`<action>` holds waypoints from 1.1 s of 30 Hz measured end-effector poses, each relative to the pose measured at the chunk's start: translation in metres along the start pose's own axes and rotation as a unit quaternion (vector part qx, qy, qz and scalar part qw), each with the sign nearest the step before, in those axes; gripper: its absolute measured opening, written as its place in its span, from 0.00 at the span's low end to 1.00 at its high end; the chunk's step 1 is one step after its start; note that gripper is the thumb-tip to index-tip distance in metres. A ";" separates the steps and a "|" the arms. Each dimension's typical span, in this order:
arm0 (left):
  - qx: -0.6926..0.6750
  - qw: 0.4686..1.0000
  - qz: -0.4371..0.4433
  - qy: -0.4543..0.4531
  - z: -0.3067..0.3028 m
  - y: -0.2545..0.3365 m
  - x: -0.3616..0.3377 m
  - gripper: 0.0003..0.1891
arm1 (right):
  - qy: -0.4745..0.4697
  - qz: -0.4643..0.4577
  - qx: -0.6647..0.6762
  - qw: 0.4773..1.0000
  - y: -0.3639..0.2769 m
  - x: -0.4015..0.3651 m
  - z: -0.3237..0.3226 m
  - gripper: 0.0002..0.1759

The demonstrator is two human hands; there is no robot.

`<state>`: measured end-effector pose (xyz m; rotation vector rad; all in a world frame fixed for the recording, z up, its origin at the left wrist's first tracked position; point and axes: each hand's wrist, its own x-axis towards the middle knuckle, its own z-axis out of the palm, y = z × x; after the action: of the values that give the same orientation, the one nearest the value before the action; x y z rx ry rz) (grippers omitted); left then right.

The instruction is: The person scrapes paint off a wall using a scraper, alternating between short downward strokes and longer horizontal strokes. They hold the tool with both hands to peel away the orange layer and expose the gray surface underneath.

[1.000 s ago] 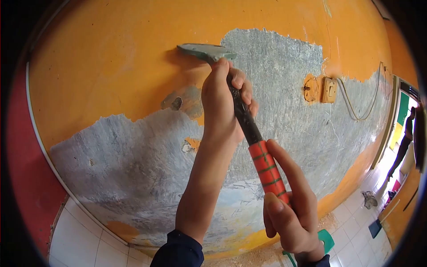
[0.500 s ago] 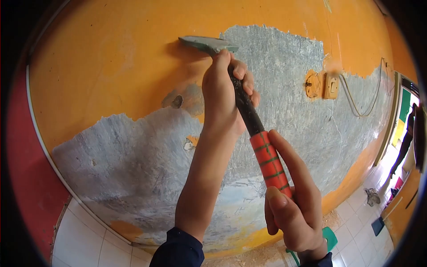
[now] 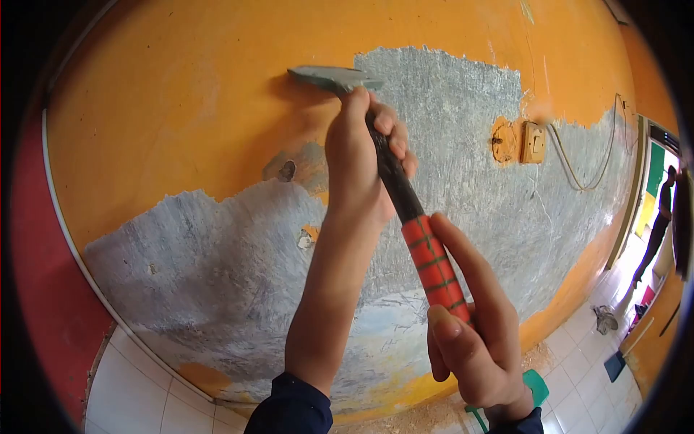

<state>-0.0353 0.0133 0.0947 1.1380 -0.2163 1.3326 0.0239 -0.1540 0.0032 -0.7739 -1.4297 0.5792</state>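
A long tool (image 3: pixel 399 189) with a flat metal head, a black shaft and a red, green-lined grip slants across the middle. Its head lies at the orange paint of the wall (image 3: pixel 181 108), left of the upper grey bare patch. Wrapped round the shaft just under the head is my left hand (image 3: pixel 361 145). My right hand (image 3: pixel 481 340) holds the red grip (image 3: pixel 436 267) lower down, with the index finger stretched along it. Ragged paint edges border the grey area.
A light switch (image 3: pixel 533 142) with a hanging cable (image 3: pixel 578 177) is on the wall at the right. Green plastic objects (image 3: pixel 536 387) and paint crumbs lie on the tiled floor (image 3: pixel 571 362). A dustpan (image 3: pixel 614 367) stands near the doorway at far right.
The tool head sits slightly lower in the view, and both hands have shifted a little left with the tool. The grips of both hands look the same.
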 end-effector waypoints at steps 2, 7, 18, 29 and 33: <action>0.005 1.000 0.017 -0.001 0.000 0.001 0.010 0.10 | -0.031 0.001 -0.004 1.000 0.004 0.010 -0.008 0.37; -0.007 1.000 -0.013 -0.010 -0.006 0.000 0.003 0.09 | -0.028 -0.012 0.017 0.999 0.002 0.006 -0.002 0.35; 0.015 1.000 0.001 -0.012 0.007 0.000 0.016 0.10 | -0.035 -0.001 0.021 0.999 -0.002 0.011 -0.011 0.35; 0.012 1.000 -0.007 0.000 0.011 -0.005 0.011 0.12 | 0.082 0.001 0.001 0.997 0.002 0.014 -0.001 0.45; 0.008 1.000 -0.001 0.001 0.009 -0.008 0.011 0.11 | 0.066 0.034 -0.006 0.997 -0.006 0.011 -0.008 0.44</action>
<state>-0.0209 0.0149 0.1025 1.1489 -0.2038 1.3360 0.0323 -0.1509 0.0152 -0.8584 -1.2906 0.5614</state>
